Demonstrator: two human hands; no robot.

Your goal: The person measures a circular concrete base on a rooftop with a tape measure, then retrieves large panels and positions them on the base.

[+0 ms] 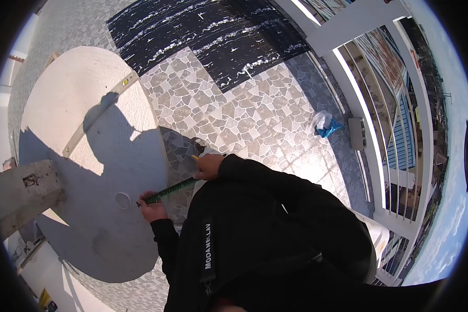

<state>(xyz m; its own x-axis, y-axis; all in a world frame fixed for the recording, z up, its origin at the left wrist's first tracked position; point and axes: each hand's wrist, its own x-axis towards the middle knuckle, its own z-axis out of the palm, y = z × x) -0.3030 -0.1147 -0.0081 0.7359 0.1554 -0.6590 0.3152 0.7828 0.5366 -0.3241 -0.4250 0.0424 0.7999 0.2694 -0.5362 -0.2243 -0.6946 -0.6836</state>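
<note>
I've got the left hand (153,210) closed on one end of the green tape (171,190), right hand (209,166) closed at the other — blade out by the round slab (135,249). Reading taken or pending — can't tell.

A round, pale slab (101,244) extends outward from the left hand (152,208). On it, a white ring (123,200) lies near that hand's fingertips; a spirit level (97,117) lies farther out.
</note>
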